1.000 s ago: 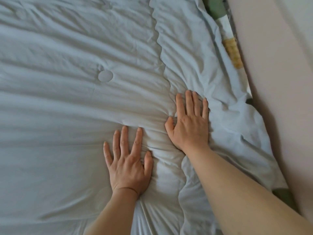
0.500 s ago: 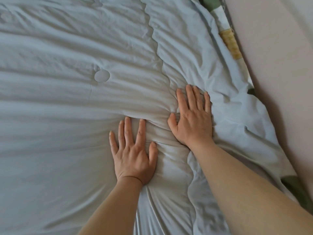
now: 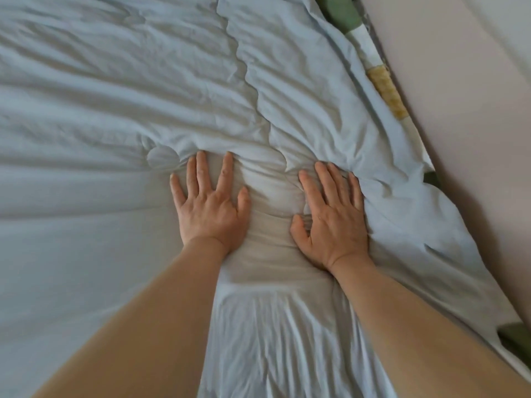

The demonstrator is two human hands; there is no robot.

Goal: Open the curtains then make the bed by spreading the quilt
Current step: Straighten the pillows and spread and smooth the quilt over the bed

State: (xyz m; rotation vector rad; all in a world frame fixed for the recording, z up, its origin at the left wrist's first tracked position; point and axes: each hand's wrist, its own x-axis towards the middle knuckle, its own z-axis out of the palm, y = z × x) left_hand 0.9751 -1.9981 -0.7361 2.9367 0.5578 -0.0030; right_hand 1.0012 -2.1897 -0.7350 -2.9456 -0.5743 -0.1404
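Pressing palm-down, both hands lie flat on the pale blue quilt [image 3: 115, 81], with the forearms reaching in from 6 o'clock. Left hand [image 3: 211, 209]: grip spread, fingers straight, pointing to 12. Right hand [image 3: 333, 222] sits at its 3 o'clock, grip also spread, fingers aimed about 11, thumb out toward 9. Quilt lies under both palms, bunched into a ridge between them and wrinkled toward 6. Round tuft [image 3: 162, 158] sits just at 10 o'clock of the left fingertips. Patterned sheet [image 3: 385, 87] shows at 1 o'clock along the wall [image 3: 459, 110].
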